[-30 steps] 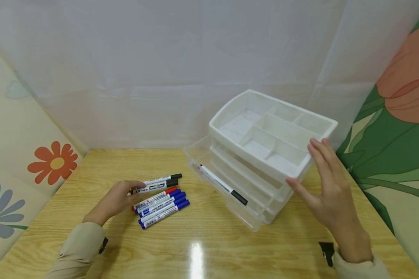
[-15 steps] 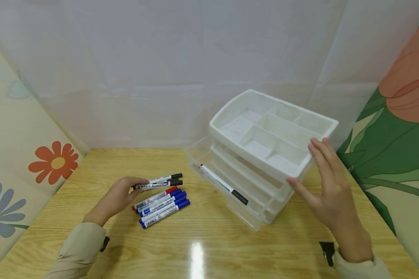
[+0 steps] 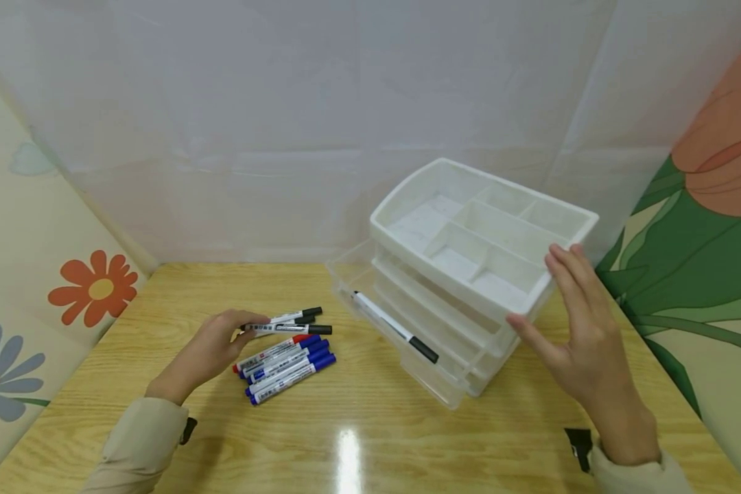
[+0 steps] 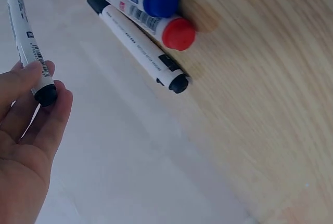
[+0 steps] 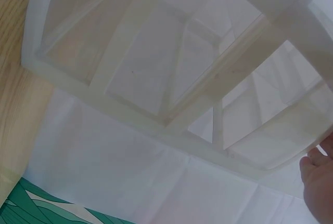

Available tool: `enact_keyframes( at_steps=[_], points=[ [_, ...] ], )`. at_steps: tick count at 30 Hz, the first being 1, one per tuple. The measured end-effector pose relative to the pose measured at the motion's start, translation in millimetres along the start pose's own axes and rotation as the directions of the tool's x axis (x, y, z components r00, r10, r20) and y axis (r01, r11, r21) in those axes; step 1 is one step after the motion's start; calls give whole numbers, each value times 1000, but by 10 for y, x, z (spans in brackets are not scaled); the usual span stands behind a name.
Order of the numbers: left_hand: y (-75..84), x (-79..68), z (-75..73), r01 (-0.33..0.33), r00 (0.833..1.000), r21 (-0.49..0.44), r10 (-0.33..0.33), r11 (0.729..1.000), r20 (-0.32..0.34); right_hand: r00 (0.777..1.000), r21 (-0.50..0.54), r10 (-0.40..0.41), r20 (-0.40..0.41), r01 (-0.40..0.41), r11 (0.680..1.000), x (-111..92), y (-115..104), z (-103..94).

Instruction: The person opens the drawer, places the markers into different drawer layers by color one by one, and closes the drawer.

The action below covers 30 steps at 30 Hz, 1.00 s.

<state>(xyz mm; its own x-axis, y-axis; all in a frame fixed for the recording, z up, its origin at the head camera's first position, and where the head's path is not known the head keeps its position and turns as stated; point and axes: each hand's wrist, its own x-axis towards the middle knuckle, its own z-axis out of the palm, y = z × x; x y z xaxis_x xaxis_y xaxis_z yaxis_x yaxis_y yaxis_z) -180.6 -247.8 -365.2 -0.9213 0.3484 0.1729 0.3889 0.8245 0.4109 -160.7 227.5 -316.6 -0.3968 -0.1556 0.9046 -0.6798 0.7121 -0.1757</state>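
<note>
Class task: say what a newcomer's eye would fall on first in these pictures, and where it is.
Probably the white organizer on the right of the wooden table, its clear drawer pulled out with a black-capped marker in it. Next, on the left, come the bright blue-capped markers and a red-capped one, with the left hand pinching another black-capped marker just beyond them.

My left grip (image 3: 213,346) shifted slightly right; white, black-capped cylindrical marker (image 3: 289,328) moved along, cap end (image 3: 320,330) swung nearer me.
</note>
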Motion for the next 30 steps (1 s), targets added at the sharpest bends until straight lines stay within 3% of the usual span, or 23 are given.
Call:
enact_keyframes(
  at_steps=[16,22,30],
  points=[
    [198,-21,-72,-123,988,25,125,992,-93,1000,-11,10,12,-10,1000,2,-17,-2],
    [291,-36,-118,-178,974,29,181,984,-139,1000,-8,12,12,-12,1000,-7,-10,0],
    [396,-43,-186,-266,936,80,277,961,-215,1000,-9,9,17,-9,1000,-29,15,-9]
  ],
)
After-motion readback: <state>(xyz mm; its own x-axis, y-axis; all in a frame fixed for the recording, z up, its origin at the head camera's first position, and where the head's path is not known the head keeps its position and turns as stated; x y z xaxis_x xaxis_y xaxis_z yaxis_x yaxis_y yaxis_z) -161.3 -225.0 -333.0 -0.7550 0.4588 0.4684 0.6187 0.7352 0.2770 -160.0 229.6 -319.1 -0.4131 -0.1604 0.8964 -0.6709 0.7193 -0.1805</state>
